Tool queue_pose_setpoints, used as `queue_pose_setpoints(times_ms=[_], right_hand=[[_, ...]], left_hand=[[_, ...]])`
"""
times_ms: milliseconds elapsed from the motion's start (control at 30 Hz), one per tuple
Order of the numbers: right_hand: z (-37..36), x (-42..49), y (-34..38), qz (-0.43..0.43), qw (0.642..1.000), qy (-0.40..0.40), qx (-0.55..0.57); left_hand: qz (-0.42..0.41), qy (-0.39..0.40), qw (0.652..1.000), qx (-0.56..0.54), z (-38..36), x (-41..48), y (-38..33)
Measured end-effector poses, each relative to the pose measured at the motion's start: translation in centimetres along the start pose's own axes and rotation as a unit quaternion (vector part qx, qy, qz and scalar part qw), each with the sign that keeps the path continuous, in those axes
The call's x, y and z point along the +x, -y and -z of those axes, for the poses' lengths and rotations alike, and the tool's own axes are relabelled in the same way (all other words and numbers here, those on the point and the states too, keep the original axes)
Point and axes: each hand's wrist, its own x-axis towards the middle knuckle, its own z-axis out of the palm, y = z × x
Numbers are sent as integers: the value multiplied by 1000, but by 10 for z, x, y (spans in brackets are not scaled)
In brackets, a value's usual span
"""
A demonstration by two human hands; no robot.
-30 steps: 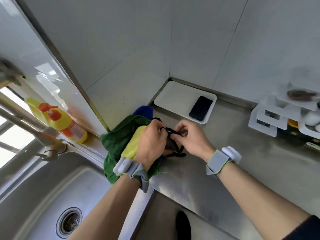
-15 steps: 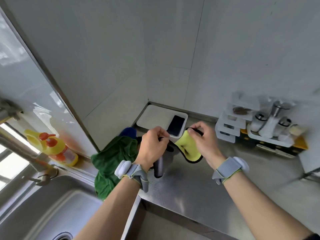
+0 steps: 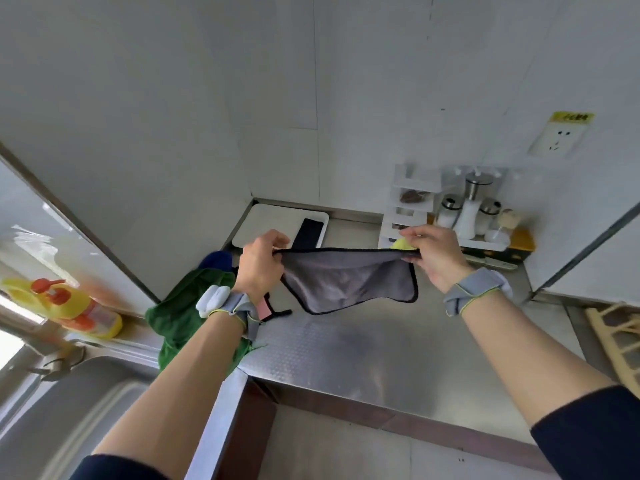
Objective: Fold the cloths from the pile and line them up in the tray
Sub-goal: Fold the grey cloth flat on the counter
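Bench (image 3: 381,341): steel, lower centre; tray (image 3: 263,220) upper centre.
Left grip (image 3: 259,268): you pinch grey cloth (image 3: 346,278) at its upper-left corner.
Right grip (image 3: 436,254): pinches upper-right corner.

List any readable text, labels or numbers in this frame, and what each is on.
None can be read.
Yellow sticker above the socket: dark characters, too blurred to read.
Bottle by the sink: any label print is too blurred to read.
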Motion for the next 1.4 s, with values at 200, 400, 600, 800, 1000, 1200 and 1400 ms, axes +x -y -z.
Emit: queue_pose_setpoints(times_ms=[200, 400, 600, 800, 1000, 1200, 1400], right_hand=[[46, 7, -4, -40, 996, -30, 79], [73, 0, -28, 70, 972, -15, -223], [81, -1, -47, 116, 943, -26, -312], [71, 15, -53, -105, 988, 61, -99], [55, 51, -28, -74, 996, -12, 56], [60, 55, -40, -44, 995, -27, 86], [64, 15, -130, -99, 994, 47, -6]], left_hand=[[-14, 8, 995, 97, -10, -1, -7], [-3, 3, 998, 61, -29, -4, -18], [47, -26, 994, -93, -38, -2, -15], [47, -13, 994, -98, -55, 28, -9], [18, -32, 992, -118, -50, 70, -21], [-6, 12, 994, -111, -50, 60, -11], [43, 115, 991, -46, -93, -4, 48]])
